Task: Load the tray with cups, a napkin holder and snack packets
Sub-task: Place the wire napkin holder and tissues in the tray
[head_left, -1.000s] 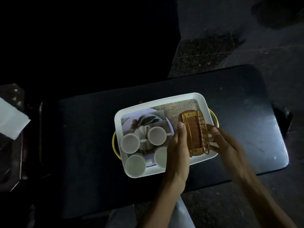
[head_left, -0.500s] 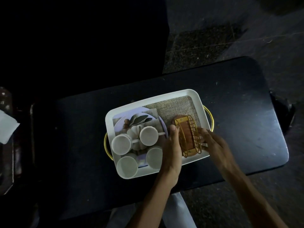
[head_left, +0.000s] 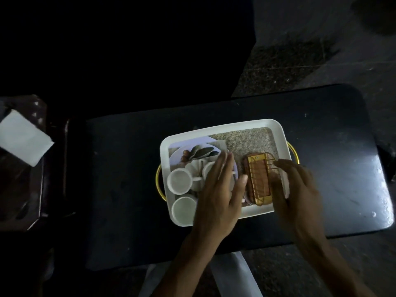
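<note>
Our left hand (head_left: 216, 194) hovers flat and empty over the cups (head_left: 179, 182); our right hand (head_left: 297, 189), fingers straight, holding nothing, lies beside the holder (head_left: 258, 181).

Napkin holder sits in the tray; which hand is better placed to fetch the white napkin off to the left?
Probably left. The left hand is open over the cups, on the side of the tray nearer the white napkin; the right hand is by the napkin holder, farther off.
</note>
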A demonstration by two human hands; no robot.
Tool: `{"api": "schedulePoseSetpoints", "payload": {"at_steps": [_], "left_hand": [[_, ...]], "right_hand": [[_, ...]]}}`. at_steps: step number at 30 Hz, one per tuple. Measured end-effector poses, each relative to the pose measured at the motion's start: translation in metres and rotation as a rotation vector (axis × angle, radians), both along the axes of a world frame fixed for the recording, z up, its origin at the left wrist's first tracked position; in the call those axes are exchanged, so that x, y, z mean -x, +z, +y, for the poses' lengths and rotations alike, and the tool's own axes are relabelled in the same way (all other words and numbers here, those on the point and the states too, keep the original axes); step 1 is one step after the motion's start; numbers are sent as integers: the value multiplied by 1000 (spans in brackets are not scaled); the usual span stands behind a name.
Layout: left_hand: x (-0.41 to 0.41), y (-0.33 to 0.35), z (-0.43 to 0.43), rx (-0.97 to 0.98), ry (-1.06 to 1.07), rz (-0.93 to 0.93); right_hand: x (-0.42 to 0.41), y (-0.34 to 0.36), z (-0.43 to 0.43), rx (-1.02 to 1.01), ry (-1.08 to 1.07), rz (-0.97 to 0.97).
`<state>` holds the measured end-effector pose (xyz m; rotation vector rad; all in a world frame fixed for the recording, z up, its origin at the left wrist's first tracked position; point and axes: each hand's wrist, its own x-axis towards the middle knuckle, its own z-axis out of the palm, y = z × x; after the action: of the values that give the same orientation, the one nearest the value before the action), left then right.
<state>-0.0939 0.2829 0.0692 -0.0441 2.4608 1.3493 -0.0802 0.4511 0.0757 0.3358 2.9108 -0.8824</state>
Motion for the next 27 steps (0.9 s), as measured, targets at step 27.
{"api": "schedulePoseSetpoints", "payload": {"at_steps": [27], "left_hand": [[13, -33, -407, 959, 29, 67]], "right_hand": [[77, -47, -411, -277, 742, -93]]}}
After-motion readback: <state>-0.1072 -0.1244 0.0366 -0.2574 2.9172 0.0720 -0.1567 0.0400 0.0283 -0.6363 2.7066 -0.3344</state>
